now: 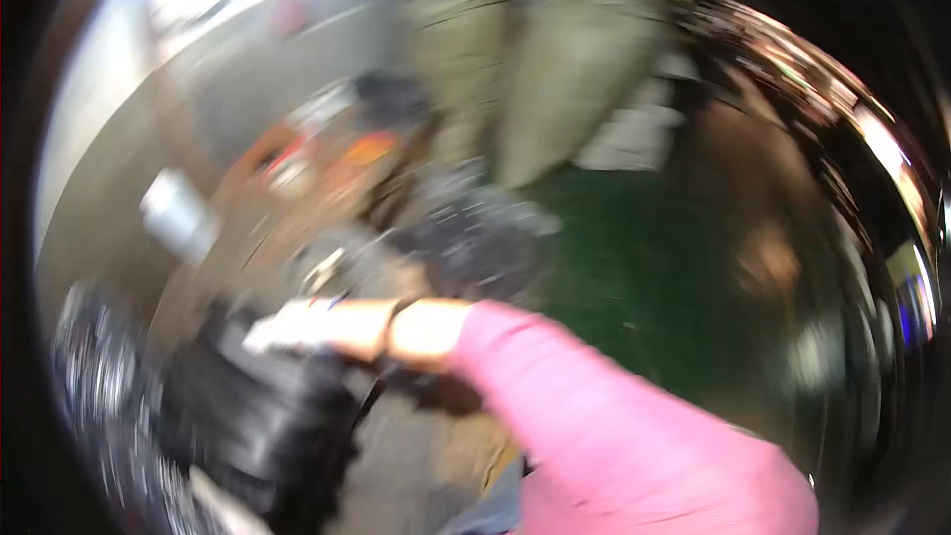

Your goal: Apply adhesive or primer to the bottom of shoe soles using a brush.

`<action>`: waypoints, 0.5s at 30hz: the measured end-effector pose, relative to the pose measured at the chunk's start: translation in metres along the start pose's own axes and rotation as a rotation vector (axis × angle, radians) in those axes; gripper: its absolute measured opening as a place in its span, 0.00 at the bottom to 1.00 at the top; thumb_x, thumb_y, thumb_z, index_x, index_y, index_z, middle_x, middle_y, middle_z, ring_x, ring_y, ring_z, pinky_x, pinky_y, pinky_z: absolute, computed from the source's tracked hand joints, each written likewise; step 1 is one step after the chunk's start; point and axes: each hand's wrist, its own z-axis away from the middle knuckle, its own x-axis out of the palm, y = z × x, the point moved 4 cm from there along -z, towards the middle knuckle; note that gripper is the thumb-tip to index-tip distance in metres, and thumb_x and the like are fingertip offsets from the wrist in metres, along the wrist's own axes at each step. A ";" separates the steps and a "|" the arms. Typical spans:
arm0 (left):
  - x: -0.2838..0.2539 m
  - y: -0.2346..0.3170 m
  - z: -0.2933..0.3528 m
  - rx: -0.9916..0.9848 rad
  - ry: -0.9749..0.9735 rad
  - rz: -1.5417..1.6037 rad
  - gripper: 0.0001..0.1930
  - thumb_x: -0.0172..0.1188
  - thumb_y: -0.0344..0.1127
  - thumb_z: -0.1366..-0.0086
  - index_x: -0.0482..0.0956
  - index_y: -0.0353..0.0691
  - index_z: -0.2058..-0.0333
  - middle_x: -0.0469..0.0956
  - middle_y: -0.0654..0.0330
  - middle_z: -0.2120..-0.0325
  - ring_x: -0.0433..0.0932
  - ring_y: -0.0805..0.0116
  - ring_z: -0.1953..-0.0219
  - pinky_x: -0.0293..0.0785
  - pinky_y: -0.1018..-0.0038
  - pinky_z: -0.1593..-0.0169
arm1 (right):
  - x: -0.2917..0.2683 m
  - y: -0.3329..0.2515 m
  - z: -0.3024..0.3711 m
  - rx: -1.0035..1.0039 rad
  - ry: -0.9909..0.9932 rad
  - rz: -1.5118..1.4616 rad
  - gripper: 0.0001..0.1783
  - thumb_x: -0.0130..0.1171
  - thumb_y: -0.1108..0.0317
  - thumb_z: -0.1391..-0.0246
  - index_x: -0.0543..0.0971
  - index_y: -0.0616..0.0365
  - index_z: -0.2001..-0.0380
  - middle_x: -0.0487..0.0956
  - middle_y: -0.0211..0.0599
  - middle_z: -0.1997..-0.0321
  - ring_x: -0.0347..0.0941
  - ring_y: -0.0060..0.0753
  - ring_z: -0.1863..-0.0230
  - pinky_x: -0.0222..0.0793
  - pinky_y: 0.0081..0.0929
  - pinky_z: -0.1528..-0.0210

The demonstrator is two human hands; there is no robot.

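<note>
My right arm, in a pink sleeve with a dark band at the wrist, reaches across to the left. My right hand [289, 327], white as if gloved at the fingers, lies at the top of a black, folded-looking bundle [263, 411]. Motion smears its fingers, so their grip does not show. A pale strip [226, 503] pokes out below the bundle; I cannot make out what it is. My left hand cannot be picked out.
Shiny dark plastic [104, 386] lies at the far left. A brown table [233, 238] carries small red and orange items. Beyond my arm are a dark plastic-wrapped bundle [475, 238], large greenish sacks [580, 59] and green floor [634, 267]. A white cylinder [178, 213] stands left.
</note>
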 end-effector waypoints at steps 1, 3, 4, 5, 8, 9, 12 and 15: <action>-0.025 -0.020 0.042 -0.168 0.045 0.070 0.27 0.38 0.40 0.20 0.58 0.33 0.28 0.59 0.54 0.27 0.57 0.64 0.26 0.51 0.68 0.24 | 0.056 -0.035 0.009 0.365 -0.048 0.174 0.43 0.61 0.29 0.49 0.83 0.54 0.43 0.81 0.43 0.38 0.72 0.45 0.34 0.66 0.43 0.33; -0.050 0.018 0.058 -0.103 0.102 0.112 0.26 0.39 0.39 0.20 0.59 0.33 0.29 0.60 0.53 0.29 0.59 0.63 0.27 0.52 0.68 0.25 | 0.067 -0.025 -0.006 0.457 -0.034 0.284 0.46 0.61 0.27 0.50 0.83 0.58 0.44 0.81 0.48 0.40 0.75 0.48 0.37 0.67 0.44 0.34; -0.044 0.029 0.060 -0.070 0.091 0.129 0.26 0.39 0.39 0.21 0.59 0.32 0.30 0.61 0.53 0.29 0.59 0.63 0.28 0.53 0.68 0.25 | 0.067 -0.028 -0.008 0.496 -0.076 0.288 0.47 0.61 0.27 0.49 0.82 0.59 0.44 0.82 0.50 0.40 0.76 0.49 0.38 0.67 0.44 0.34; -0.032 0.046 0.058 -0.021 0.064 0.152 0.26 0.40 0.39 0.21 0.60 0.32 0.30 0.61 0.53 0.30 0.60 0.63 0.28 0.53 0.67 0.25 | 0.060 -0.029 -0.010 0.491 -0.052 0.291 0.47 0.61 0.27 0.49 0.82 0.59 0.44 0.82 0.50 0.40 0.76 0.49 0.38 0.67 0.44 0.34; -0.021 0.075 0.056 0.050 -0.024 0.175 0.25 0.41 0.38 0.22 0.61 0.32 0.32 0.63 0.52 0.32 0.62 0.62 0.30 0.55 0.67 0.27 | 0.038 -0.023 -0.010 0.501 0.004 0.315 0.47 0.60 0.26 0.49 0.83 0.60 0.45 0.83 0.49 0.42 0.78 0.49 0.41 0.69 0.44 0.36; -0.017 0.086 0.061 0.055 -0.045 0.178 0.25 0.42 0.38 0.23 0.62 0.32 0.32 0.64 0.52 0.32 0.63 0.61 0.31 0.56 0.66 0.27 | 0.038 -0.021 -0.008 0.438 0.019 0.304 0.47 0.60 0.27 0.49 0.83 0.62 0.47 0.84 0.51 0.45 0.80 0.49 0.44 0.71 0.44 0.39; -0.014 0.094 0.072 0.063 -0.106 0.156 0.24 0.44 0.37 0.24 0.63 0.31 0.34 0.66 0.51 0.34 0.64 0.60 0.32 0.58 0.66 0.28 | 0.050 -0.026 0.004 0.351 0.018 0.198 0.44 0.63 0.31 0.49 0.84 0.68 0.51 0.86 0.52 0.50 0.82 0.48 0.49 0.74 0.43 0.44; -0.013 0.098 0.084 0.056 -0.177 0.158 0.24 0.45 0.36 0.25 0.65 0.31 0.35 0.68 0.50 0.36 0.66 0.59 0.34 0.59 0.65 0.29 | 0.063 -0.026 0.035 0.359 -0.013 0.146 0.42 0.66 0.34 0.50 0.84 0.69 0.52 0.86 0.51 0.53 0.84 0.46 0.52 0.76 0.42 0.47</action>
